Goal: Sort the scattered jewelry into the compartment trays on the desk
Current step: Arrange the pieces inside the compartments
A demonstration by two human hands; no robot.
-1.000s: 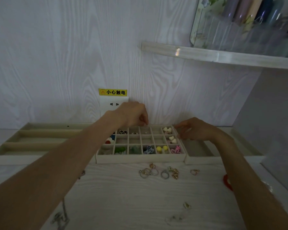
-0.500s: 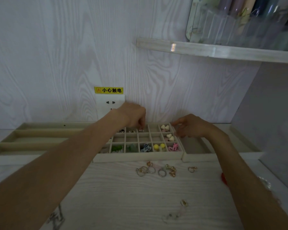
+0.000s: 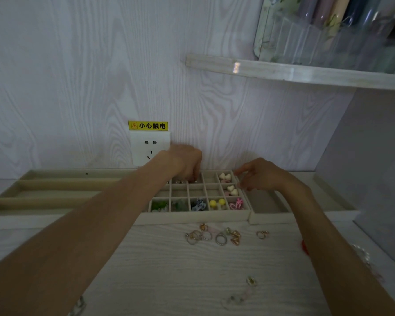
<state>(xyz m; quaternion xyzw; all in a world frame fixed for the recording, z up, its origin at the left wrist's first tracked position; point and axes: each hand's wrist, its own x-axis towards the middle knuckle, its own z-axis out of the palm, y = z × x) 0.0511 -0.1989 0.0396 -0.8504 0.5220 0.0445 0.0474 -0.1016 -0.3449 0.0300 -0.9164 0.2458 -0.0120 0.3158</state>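
Head view: left hand is now lowered, fingers curled into a back-row cell of the beige gridded compartment tray; pinch contents can't be told. Right hand stays relaxed at the rim. Metal rings remain unsorted on the desk.

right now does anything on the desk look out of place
Yes: a cluster of rings lies loose on the desk in front of the grid tray, and a small clip sits alone nearer the camera, all unsorted.
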